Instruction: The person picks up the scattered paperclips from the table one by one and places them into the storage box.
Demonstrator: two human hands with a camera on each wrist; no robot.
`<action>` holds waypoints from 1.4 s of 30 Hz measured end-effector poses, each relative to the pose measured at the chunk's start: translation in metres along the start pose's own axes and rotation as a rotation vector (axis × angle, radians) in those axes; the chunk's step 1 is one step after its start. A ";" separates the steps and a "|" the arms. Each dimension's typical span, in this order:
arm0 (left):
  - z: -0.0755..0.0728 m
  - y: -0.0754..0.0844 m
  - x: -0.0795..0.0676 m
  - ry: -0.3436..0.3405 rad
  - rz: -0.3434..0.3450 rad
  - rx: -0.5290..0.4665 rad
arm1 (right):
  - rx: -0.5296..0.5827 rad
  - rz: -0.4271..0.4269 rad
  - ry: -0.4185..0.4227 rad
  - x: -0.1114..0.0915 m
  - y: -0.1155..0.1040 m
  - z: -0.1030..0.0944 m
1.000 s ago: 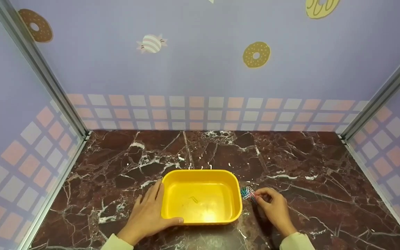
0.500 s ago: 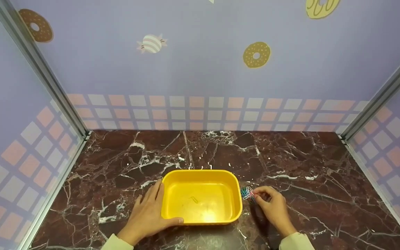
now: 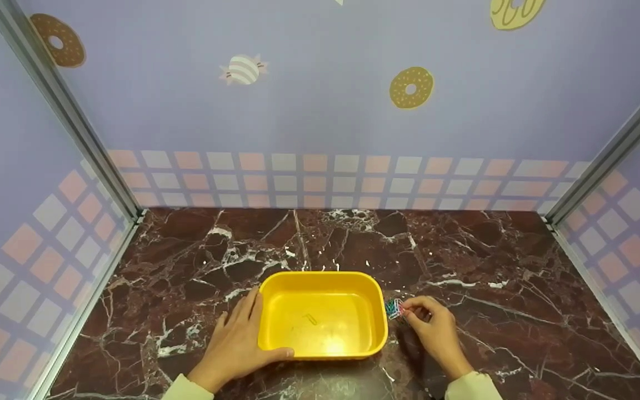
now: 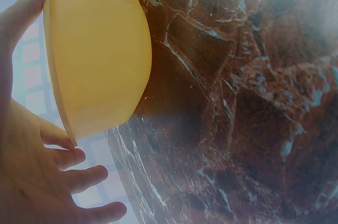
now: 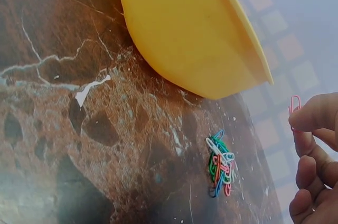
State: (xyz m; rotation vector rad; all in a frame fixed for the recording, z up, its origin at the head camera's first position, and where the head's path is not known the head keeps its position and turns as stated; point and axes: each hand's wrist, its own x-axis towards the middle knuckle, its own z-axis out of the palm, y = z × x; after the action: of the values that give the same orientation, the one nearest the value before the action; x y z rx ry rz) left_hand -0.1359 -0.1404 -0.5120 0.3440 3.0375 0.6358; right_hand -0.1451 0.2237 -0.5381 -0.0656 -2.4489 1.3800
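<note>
A yellow plastic box (image 3: 323, 355) stands on the marble-patterned table, with a yellow paper clip (image 3: 310, 319) lying on its floor. My left hand (image 3: 236, 339) rests at the box's left side, fingers extended along the wall and thumb at the front rim. In the right wrist view, thumb and forefinger of my right hand (image 5: 317, 145) pinch a pink paper clip (image 5: 295, 103) by one end, above the table. Close to the box's right wall lies a small pile of coloured paper clips (image 5: 222, 163) in green, white, blue, red and pink. The head view shows my right hand overlapping the pile's edge.
The dark red marble-patterned table (image 3: 498, 255) has white veins. A purple back wall (image 3: 320, 122) with printed sweets and checks rises behind it, and similar panels (image 3: 639, 244) close off both sides.
My right hand has shifted very slightly to the left over the clip pile. The left hand and the box have stayed put.
</note>
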 end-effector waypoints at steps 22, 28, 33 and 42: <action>-0.002 0.000 0.000 -0.016 -0.005 -0.008 | 0.064 -0.041 -0.027 0.002 -0.010 0.006; -0.002 0.000 0.000 -0.020 -0.005 -0.010 | 0.072 -0.061 -0.023 0.003 -0.012 0.009; -0.002 0.000 0.000 -0.022 -0.011 -0.012 | 0.072 -0.072 -0.029 0.000 -0.027 0.008; -0.001 0.000 0.000 -0.028 -0.020 -0.015 | 0.077 -0.105 -0.027 -0.006 -0.063 0.006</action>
State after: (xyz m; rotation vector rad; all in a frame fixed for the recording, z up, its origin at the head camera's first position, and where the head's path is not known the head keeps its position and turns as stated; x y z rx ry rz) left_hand -0.1358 -0.1413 -0.5110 0.3194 3.0043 0.6466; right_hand -0.1343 0.1837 -0.4895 0.0987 -2.3821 1.4359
